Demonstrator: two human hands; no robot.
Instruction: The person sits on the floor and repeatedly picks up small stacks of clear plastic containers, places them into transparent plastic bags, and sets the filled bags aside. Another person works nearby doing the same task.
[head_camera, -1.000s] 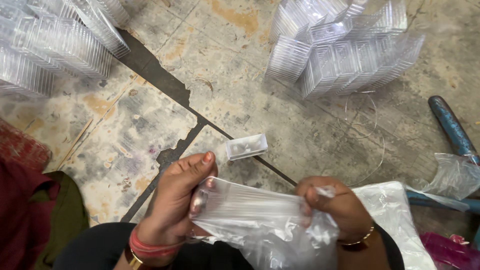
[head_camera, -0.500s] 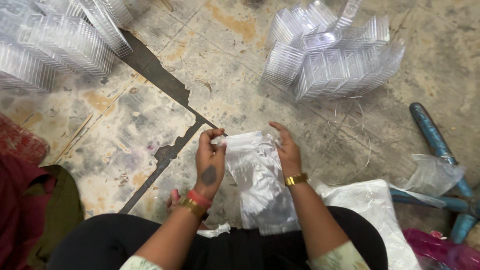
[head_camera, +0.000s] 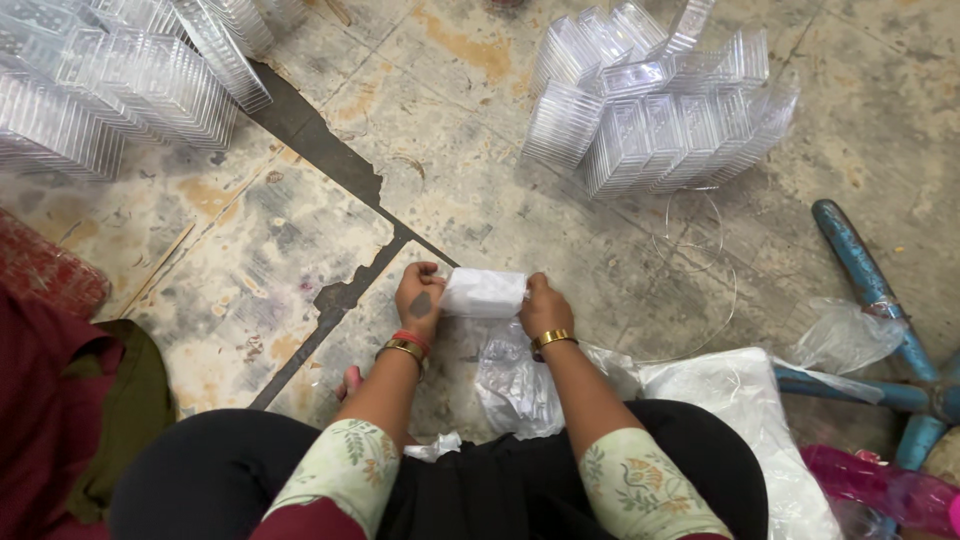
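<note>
Both hands (head_camera: 421, 297) (head_camera: 543, 305) clasp a white plastic-wrapped bundle (head_camera: 483, 292) on the floor (head_camera: 480, 200)

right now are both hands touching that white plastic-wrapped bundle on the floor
Touching. The head view shows the left hand gripping one end of the plastic-wrapped bundle and the right hand pressed against the other end, with no gap on either side.
</note>
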